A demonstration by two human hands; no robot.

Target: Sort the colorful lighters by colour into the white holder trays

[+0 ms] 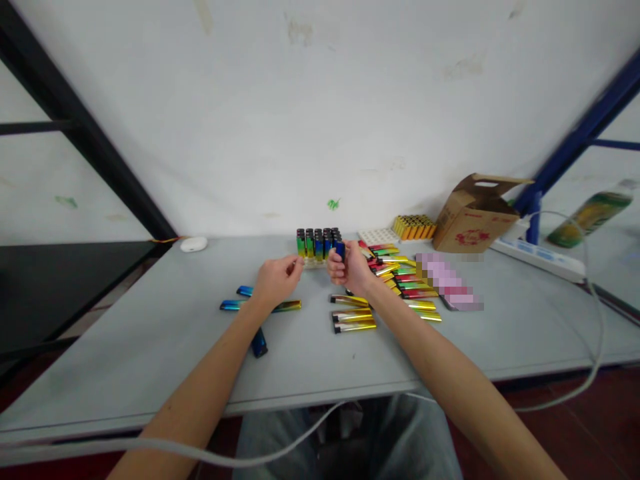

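My right hand (349, 268) is closed round a blue lighter (341, 249), held upright at the right end of a pale holder (315, 264). Rows of green-and-blue lighters with black tops (314, 244) stand in that holder. At its front left corner, my left hand (278, 279) has its thumb and fingertips pinched together; anything between them is too small to make out. Under and beside my left wrist lie a few loose blue and gold lighters (231, 305). Gold-and-silver lighters with black ends (354, 327) lie in front of my right hand.
A heap of red, green and gold lighters (417, 293) lies right of my right wrist, beside a pixelated pink object (450, 283). Behind are a white holed tray (379, 236), yellow-orange cylinders (414, 228), a cardboard box (475, 217) and a power strip (540, 259). A white case (193, 245) sits left.
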